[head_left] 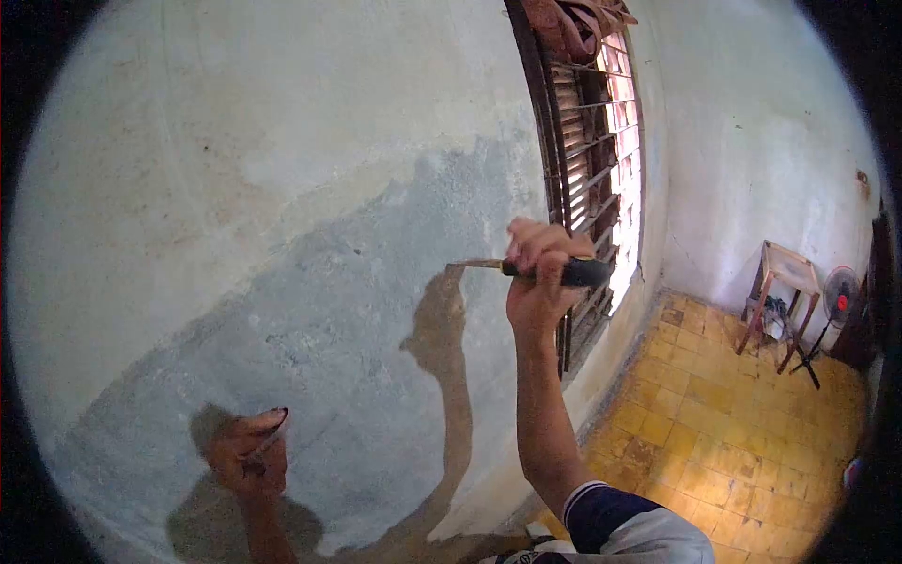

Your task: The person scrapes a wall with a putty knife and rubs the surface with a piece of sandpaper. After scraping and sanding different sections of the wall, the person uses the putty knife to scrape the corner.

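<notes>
In my right hand [545, 263] is a scraper [567, 271] with a thick black handle and a yellowish collar. Its thin metal blade points left, and the tip is at the grey patch of wall [366, 282], where the hand's shadow meets it. My left hand [252, 453] is lower on the left, close to the same wall, with the fingers closed round a thin, flat grey piece [268, 440]. Most of that piece is hidden by the fingers, so its kind does not show. The wall's upper part [329, 85] has pale, stained paint above the grey patch's ragged edge.
A barred window [592, 160] with dark slats is right of my right hand, and brown cloth [573, 28] hangs over its top. Below lies a yellow tiled floor [695, 414]. In the far corner stand a wooden stool [789, 268] and a fan [841, 296].
</notes>
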{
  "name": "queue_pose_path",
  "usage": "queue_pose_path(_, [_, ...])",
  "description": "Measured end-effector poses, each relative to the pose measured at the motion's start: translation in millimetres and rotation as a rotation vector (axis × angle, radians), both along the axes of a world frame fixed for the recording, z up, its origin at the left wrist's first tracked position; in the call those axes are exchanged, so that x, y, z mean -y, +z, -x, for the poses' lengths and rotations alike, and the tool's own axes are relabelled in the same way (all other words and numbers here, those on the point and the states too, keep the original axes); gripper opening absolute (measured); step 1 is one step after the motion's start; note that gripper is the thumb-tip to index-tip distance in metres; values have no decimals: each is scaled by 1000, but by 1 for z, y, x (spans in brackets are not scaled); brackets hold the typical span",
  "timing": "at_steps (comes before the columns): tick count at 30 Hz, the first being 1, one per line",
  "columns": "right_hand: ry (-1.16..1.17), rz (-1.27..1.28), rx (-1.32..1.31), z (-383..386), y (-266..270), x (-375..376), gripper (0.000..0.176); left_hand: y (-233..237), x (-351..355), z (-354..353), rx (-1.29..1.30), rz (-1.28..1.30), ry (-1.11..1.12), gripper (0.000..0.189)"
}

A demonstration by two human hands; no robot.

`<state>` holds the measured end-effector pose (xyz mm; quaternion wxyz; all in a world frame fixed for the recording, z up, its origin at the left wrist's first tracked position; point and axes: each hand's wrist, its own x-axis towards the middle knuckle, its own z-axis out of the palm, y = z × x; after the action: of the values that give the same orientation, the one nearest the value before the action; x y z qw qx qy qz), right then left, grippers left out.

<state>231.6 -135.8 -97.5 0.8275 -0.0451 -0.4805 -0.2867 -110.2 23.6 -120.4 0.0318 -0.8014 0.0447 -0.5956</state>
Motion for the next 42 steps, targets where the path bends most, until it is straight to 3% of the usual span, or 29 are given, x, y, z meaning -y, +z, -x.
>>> queue_pose_path(1, [157, 6, 84, -4, -3, -2, 29, -3, -3, -2, 28, -32, 14, 26])
queue_pose_path(2, [157, 97, 27, -7, -7, 0, 39, -6, -7, -4, 61, -25, 24, 26])
queue_pose_path(4, [169, -8, 164, -14, 2, -5, 49, -15, -12, -6, 128, -12, 46, 26])
queue_pose_path(7, [96, -232, 306, -12, 32, 0, 69, -23, -20, 23, 9, 77, 51, 30])
queue_pose_path(10, [72, -340, 332, -17, 49, 0, 72, -46, -39, 27, 165, 96, -29, 37])
queue_pose_path(13, [25, -373, 232, -26, 57, -25, 68, -12, 19, -22, 245, 287, -137, 24])
queue_pose_path(18, [90, -275, 205, -34, 33, -20, 42, -20, 4, -32, 252, 287, -123, 24])
queue_pose_path(21, [228, -391, 130, -21, 36, -19, 44, -22, 0, -38, 258, 280, -115, 24])
queue_pose_path(24, [287, -497, 225, -9, 36, 6, 47, -19, -9, -39, 263, 259, -101, 25])
queue_pose_path(27, [262, -437, 147, -14, 54, -32, 47, -23, -13, -38, 272, 261, -85, 25])
queue_pose_path(42, [317, -532, 84, -9, 61, -27, 46, -49, -34, -23, 287, 290, -42, 26])
